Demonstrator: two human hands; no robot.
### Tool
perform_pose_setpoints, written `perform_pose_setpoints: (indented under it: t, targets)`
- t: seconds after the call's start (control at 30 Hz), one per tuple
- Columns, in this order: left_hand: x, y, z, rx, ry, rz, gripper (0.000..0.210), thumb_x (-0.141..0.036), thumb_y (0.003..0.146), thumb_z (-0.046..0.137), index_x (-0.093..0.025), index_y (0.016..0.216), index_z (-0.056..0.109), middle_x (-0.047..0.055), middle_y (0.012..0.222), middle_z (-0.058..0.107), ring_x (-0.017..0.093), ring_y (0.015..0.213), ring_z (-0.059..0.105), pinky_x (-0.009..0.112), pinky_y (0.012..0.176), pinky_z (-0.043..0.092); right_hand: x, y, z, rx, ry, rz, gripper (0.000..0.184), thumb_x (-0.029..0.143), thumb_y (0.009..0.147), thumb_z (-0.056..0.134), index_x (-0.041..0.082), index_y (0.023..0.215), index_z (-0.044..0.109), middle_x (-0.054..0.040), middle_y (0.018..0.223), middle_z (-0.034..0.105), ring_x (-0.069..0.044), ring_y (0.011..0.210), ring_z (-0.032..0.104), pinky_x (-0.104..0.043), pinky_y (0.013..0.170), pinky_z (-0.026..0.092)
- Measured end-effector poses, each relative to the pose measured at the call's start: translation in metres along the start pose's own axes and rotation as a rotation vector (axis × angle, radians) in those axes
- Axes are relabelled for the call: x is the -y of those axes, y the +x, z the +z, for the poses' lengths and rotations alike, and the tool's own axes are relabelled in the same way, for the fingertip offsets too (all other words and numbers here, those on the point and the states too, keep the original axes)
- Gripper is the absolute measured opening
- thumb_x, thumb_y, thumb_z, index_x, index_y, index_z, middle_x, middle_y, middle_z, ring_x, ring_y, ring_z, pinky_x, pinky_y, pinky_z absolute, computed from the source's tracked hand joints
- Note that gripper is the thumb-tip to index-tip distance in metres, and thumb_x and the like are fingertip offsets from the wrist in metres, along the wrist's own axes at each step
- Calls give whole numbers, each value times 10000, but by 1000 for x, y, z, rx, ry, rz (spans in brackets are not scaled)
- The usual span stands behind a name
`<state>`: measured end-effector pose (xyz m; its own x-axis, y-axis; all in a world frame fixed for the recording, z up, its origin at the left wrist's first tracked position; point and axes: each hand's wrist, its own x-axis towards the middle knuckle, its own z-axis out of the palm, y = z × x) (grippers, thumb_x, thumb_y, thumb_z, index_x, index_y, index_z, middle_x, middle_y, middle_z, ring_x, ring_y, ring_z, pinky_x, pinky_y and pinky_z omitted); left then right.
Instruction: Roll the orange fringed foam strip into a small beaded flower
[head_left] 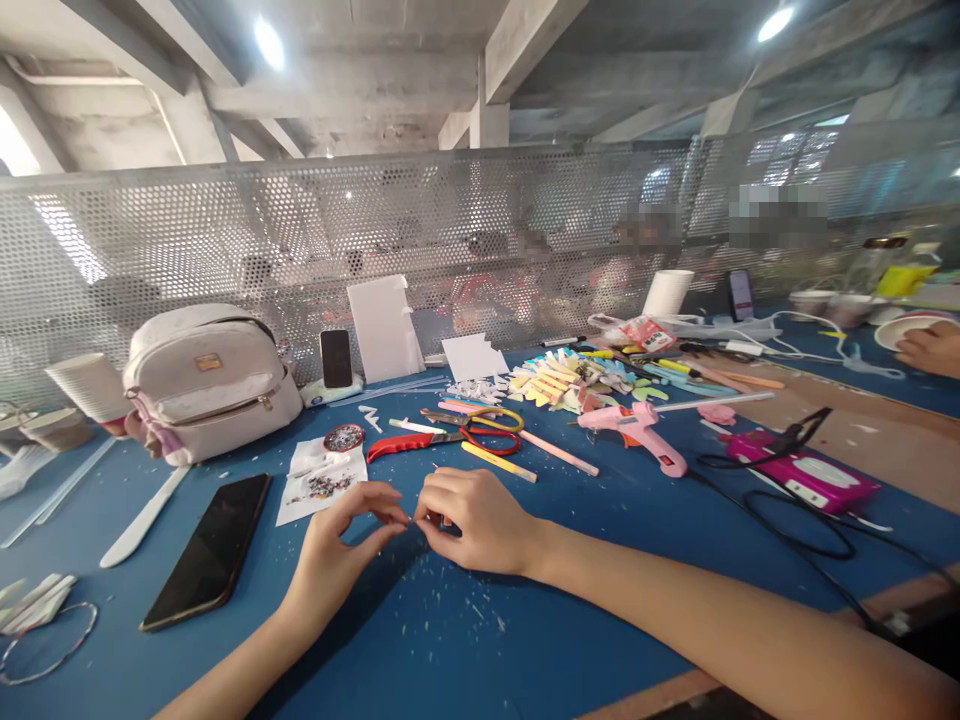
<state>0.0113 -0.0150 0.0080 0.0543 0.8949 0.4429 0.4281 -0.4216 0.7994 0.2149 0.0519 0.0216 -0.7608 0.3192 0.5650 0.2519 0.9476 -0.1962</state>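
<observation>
Above the blue table, my left hand and my right hand meet, thumbs and fingertips pinched together. Whatever lies between the fingertips is too small to make out. Just beyond my left hand is a white paper sheet with tiny multi-coloured pieces scattered on it. A small round dish of similar bits rests at the sheet's far edge. Behind my hands lie a red-handled tool, scissors with red and yellow loops and a yellow stick.
A black phone and a white plastic knife lie left, before a pale backpack. Paper cutouts are heaped at the back. Rightward are a pink glue gun, a magenta power strip with cables, and another person's hand.
</observation>
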Motion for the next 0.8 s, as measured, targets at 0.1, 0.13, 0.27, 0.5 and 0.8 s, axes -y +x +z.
perform_pose_setpoints:
  t: [0.1,0.13,0.27,0.5,0.8]
  targets:
    - [1,0,0,6,1,5,171,-176,824,678,-225,981,631,5,823,768,191,753,708,320,778,543,0,0,0,-1,7,2,61,155,865,556,176,815,583,-3,736,593,-134,686,525,-239,599,360]
    - [1,0,0,8,0,4,177,-175,825,679,-227,988,629,3,825,767,190,756,708,318,781,542,1,0,0,-3,7,4,60,154,864,556,176,814,581,-2,736,592,-134,689,527,-238,598,359]
    - [0,0,0,10,1,-2,185,-175,824,686,-232,989,626,-5,820,766,190,761,714,314,781,544,1,-1,0,3,-4,13,57,156,859,559,180,814,585,-4,733,593,-139,696,533,-243,599,361]
    - [0,-1,1,14,9,2,173,-182,832,674,-232,990,622,6,824,768,203,765,717,330,786,545,1,0,0,16,-21,1,61,165,863,563,181,811,589,-3,725,597,-135,680,537,-238,588,362]
    - [1,-3,0,58,128,55,161,-182,875,625,-242,1023,606,1,827,759,195,785,721,298,778,541,1,-1,1,9,-35,-4,47,169,857,577,179,815,595,1,724,602,-141,695,544,-250,588,344]
